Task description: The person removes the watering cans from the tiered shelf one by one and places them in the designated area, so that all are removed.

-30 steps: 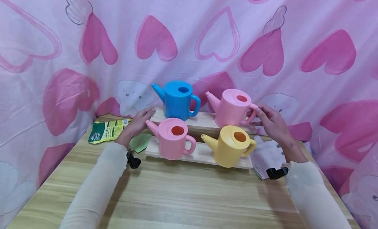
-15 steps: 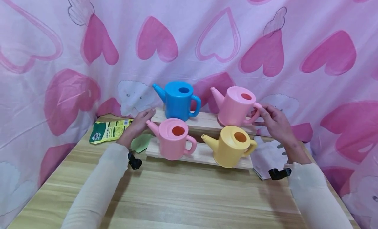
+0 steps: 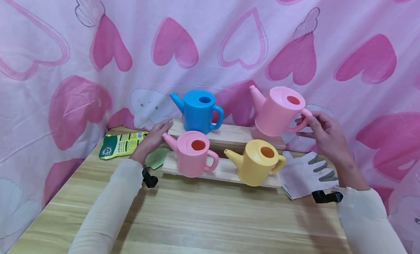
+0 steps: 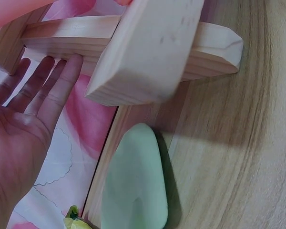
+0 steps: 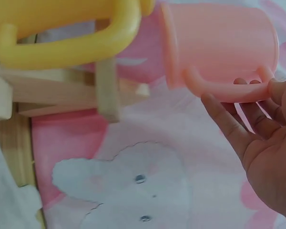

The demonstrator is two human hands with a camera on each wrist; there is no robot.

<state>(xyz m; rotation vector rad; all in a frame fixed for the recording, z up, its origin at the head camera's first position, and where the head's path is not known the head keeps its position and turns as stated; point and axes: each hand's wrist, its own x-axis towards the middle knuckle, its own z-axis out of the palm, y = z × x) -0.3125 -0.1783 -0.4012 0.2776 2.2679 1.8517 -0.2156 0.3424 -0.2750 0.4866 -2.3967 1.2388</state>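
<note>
My right hand [image 3: 329,135] grips a pink watering can [image 3: 280,110] by its handle, fingers hooked through it. The can hangs above the right end of the wooden stand's upper shelf [image 3: 229,133]; the right wrist view shows a gap between the can and the wood. My left hand [image 3: 157,135] is at that shelf's left end. In the left wrist view its fingers [image 4: 57,95] are extended, the tips against the wooden frame [image 4: 71,36]. A blue watering can [image 3: 198,113] stands on the upper shelf. On the lower shelf [image 3: 226,170] stand another pink watering can [image 3: 188,159] and a yellow watering can [image 3: 254,166].
A green and yellow packet [image 3: 121,144] lies at the table's back left. Between it and the stand is a pale green leaf-shaped piece [image 3: 156,158]. Pale gloves [image 3: 300,175] lie right of the stand. A heart-patterned pink curtain [image 3: 210,75] hangs close behind.
My right hand has raised the pink watering can off the upper shelf and carried it right. The left hand and the other cans are practically unmoved.
</note>
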